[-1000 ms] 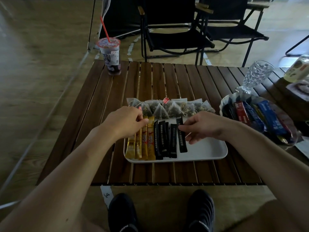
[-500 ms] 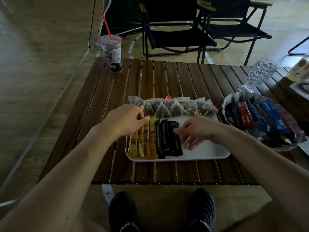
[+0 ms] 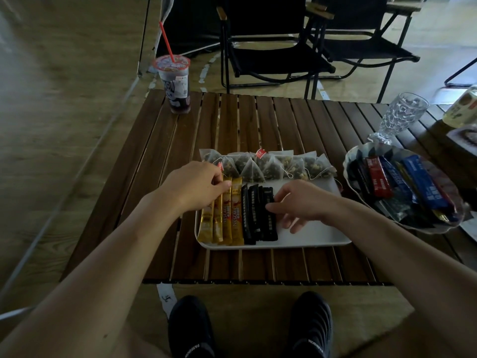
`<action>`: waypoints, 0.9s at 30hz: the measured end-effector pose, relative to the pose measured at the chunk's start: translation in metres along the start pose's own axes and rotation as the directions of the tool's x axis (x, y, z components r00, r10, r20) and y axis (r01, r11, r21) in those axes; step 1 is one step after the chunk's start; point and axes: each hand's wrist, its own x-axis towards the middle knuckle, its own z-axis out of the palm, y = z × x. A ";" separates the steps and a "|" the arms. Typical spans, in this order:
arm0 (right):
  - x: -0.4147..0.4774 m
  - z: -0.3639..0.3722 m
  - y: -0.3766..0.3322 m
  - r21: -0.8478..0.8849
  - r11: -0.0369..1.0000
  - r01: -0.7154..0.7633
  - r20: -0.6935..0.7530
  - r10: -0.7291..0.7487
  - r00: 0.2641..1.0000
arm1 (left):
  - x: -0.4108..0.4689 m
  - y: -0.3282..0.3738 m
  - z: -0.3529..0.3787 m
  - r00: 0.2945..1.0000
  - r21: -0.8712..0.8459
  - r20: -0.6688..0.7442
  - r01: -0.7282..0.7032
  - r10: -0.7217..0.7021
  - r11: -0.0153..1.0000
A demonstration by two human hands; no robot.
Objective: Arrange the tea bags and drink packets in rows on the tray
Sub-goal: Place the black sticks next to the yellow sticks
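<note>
My left hand (image 3: 196, 184) curled over the gold packets' (image 3: 232, 213) far ends. My right hand (image 3: 302, 202) was loosely open, fingertips nudging the black packets (image 3: 255, 215) on the tray (image 3: 309, 235). Risk: too hard a shove could overlap them.

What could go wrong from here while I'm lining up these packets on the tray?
1. The black packets look overlapped; your right hand nudging them could ride one over another, or shove the gold packets that your left hand grips.
2. The tea bags sit along the far edge of the tray; a push that way could tip them onto the table.
</note>
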 end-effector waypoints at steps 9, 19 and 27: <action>0.001 -0.001 0.001 -0.123 0.992 0.021 -0.018 -0.023 1.000 | 0.001 0.002 0.000 1.000 0.011 0.007 -0.001 0.001 1.000; -0.018 -0.065 0.026 -0.294 0.952 -0.080 -0.288 -0.009 0.958 | 0.006 0.023 0.004 0.998 0.066 0.054 -0.044 0.041 0.997; -0.017 -0.126 0.097 -0.318 0.875 -0.365 -0.627 0.095 0.773 | 0.010 0.040 0.010 0.999 0.102 -0.004 -0.049 0.050 0.994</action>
